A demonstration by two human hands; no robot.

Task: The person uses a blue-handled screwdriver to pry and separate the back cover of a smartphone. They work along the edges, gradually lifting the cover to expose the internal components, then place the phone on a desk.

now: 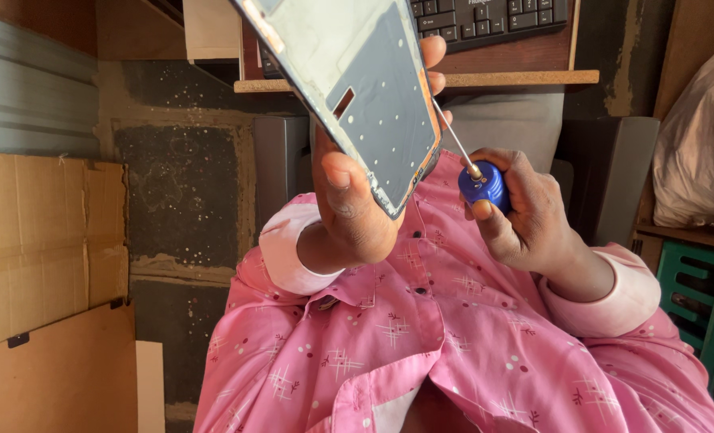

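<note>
Head view: left hand (349,200) clamped a phone frame (357,88), thumb on its lower edge, fingers behind, raised above the lap. Frame was grey metal, tilted, with a slot cutout and small holes. Right hand (517,216) closed around a blue-handled screwdriver (473,172), tip at the frame's right edge.

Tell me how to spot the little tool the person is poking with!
Find the big pink patterned shirt filling the lower picture. Just above it, the right hand grips a screwdriver. Its round blue handle and thin silver shaft, touching the edge of the grey phone frame, match nothing nearby.
</note>
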